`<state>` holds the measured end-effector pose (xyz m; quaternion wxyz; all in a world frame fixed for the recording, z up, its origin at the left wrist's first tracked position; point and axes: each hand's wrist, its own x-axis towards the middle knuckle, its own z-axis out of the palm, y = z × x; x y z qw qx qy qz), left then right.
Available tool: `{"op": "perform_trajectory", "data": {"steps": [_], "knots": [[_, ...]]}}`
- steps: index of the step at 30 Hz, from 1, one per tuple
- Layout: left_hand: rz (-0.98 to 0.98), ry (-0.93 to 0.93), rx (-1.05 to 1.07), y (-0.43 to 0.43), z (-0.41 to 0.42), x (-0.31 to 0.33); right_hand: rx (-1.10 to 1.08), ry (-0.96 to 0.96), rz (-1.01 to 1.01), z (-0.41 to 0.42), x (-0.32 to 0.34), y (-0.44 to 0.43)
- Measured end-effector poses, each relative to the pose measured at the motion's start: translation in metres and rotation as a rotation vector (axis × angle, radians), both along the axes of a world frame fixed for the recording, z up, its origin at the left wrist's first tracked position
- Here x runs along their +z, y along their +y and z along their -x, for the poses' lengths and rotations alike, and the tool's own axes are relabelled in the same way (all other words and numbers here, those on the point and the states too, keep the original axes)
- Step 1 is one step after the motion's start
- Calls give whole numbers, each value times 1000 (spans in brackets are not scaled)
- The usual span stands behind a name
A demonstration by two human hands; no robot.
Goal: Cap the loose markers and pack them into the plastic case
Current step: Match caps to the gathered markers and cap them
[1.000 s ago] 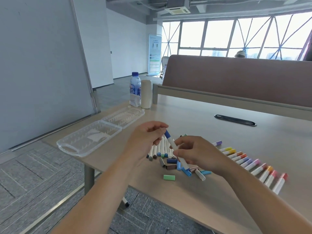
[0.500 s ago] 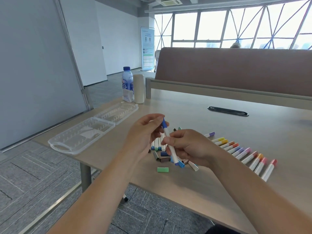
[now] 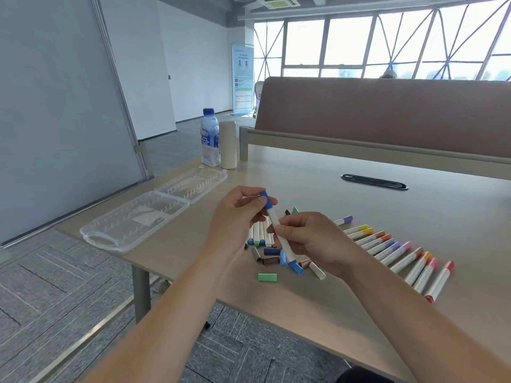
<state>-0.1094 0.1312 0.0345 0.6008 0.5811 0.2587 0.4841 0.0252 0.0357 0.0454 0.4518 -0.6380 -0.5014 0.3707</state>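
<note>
Hands: the left hand (image 3: 235,219) pinches the capped top of a blue marker (image 3: 278,230) between thumb and fingertips; the right hand (image 3: 312,239) curls its fingers round the white barrel lower down.
Held marker: tilted, blue cap uppermost, raised above the table (image 3: 331,313) over the loose pile.
Loose pile: markers and stray caps (image 3: 260,236) lie jumbled under the hands; a green cap (image 3: 267,277) lies alone, nearer the table's front edge.
Capped row: capped markers (image 3: 398,252) lie side by side to the right.
Case: the clear plastic case (image 3: 99,241) lies open at the table's left edge, well apart from the hands.
Behind the case: a water bottle (image 3: 210,136) and a pale cylinder (image 3: 227,145) stand side by side.
</note>
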Motion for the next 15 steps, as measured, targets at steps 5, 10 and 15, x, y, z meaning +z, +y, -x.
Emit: {"op": "perform_trajectory", "data": {"steps": [5, 10, 15], "knots": [[-33, 47, -2, 6, 1, 1, 1, 45, -10, -1, -3, 4], [10, 151, 43, 15, 8, 0, -161, -134, -31, -21, -3, 20], [81, 139, 41, 15, 18, -14, -244, -588, 114, -29, -12, 58]]}}
